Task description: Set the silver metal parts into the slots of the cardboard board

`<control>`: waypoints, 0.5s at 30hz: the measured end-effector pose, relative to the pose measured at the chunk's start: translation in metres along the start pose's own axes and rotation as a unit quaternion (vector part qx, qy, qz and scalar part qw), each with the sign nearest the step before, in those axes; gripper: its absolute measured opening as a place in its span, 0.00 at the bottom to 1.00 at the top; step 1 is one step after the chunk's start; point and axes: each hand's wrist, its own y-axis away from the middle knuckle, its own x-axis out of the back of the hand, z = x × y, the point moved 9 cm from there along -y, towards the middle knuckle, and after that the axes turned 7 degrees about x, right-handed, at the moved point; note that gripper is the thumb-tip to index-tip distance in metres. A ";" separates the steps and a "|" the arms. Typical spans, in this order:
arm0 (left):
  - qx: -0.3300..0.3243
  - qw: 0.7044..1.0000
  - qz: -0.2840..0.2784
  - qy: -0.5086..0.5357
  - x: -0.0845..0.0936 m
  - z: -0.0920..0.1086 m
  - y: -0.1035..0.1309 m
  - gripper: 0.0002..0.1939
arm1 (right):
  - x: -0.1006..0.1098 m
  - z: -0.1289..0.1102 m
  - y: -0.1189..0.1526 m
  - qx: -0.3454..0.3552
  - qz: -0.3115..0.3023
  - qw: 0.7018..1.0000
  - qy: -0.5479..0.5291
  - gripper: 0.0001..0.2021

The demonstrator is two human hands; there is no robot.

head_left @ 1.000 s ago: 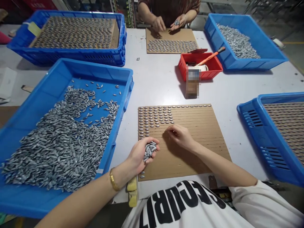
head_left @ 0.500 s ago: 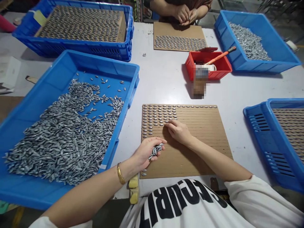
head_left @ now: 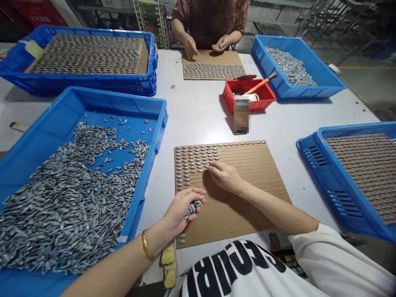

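A brown grooved cardboard sheet (head_left: 247, 206) lies on the white table, with rows of small silver-grey oval pieces (head_left: 192, 156) along its upper left and two more at its lower left corner. My left hand (head_left: 182, 206), with a gold band at the wrist, is cupped over the sheet's left part around a handful of loose pieces (head_left: 194, 206). My right hand (head_left: 223, 175) rests on the sheet at the right end of a lower row, its thumb and fingertips pressed together; whatever lies between them is hidden.
A blue tray of loose pieces (head_left: 74, 198) stands at the left. Blue crates with filled sheets stand at back left (head_left: 151, 78) and right (head_left: 312, 154). Beyond a red box (head_left: 262, 104), a person (head_left: 213, 24) holds pieces over another sheet (head_left: 230, 57).
The view has tilted up and shifted right. My hands keep nearly the same places over the sheet. Across the table, the person's hands have moved apart.
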 end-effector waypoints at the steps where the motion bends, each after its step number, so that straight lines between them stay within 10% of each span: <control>1: 0.001 1.000 0.001 0.003 0.000 0.000 0.000 0.09 | 0.010 0.009 0.000 -0.007 0.023 1.000 0.005 0.11; 7: 0.014 1.000 -0.006 0.000 -0.003 -0.001 0.000 0.08 | 0.056 0.120 0.009 -0.087 0.083 0.986 0.115 0.17; 15: 0.003 0.999 -0.033 -0.011 -0.007 0.001 -0.004 0.12 | 0.041 0.234 0.010 -0.126 0.009 0.971 0.204 0.20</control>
